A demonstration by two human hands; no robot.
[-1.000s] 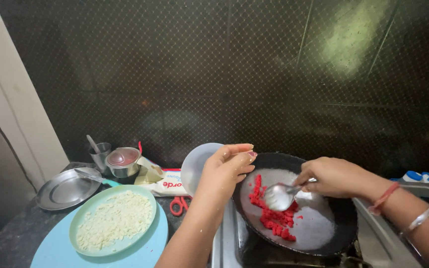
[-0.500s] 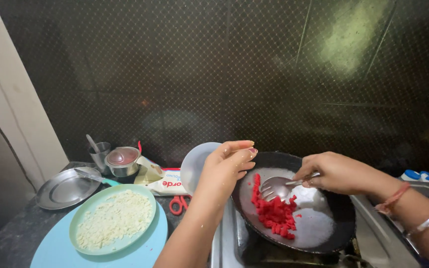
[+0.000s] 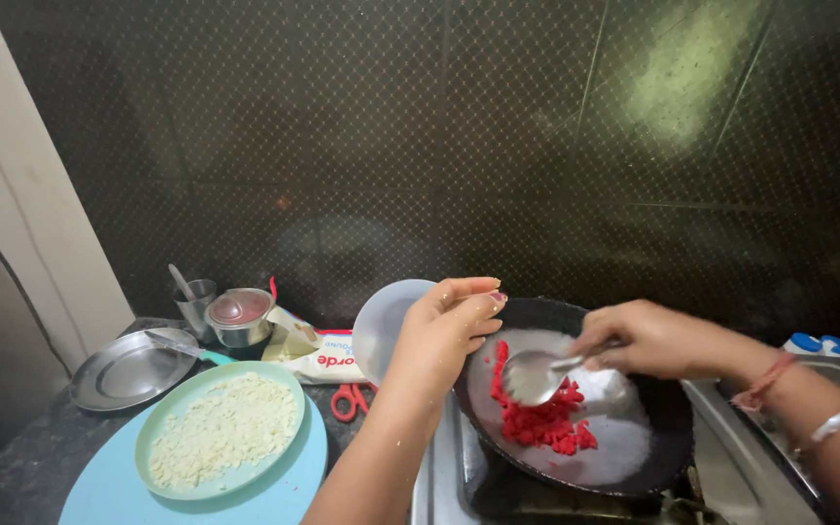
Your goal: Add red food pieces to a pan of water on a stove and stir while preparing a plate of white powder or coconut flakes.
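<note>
A black pan (image 3: 668,428) sits on the stove, holding red pieces (image 3: 542,420) in a white layer. My right hand (image 3: 658,340) grips a metal spoon (image 3: 535,374) whose bowl rests on the red pieces. My left hand (image 3: 444,326) holds a pale round plate (image 3: 386,326) tilted upright at the pan's left rim. The plate looks bare on the side I see.
A green plate of white shreds (image 3: 221,430) lies on a light blue board (image 3: 289,486) at the left. Behind it are a steel plate (image 3: 128,369), a steel cup with a spoon (image 3: 192,297), a small lidded steel bowl (image 3: 240,316), a packet (image 3: 328,355) and red scissors (image 3: 347,399).
My right hand has pushed the spoon through the red pieces, gathering them from a spread strip into a heap near the pan's middle. My left hand and plate have barely moved.
</note>
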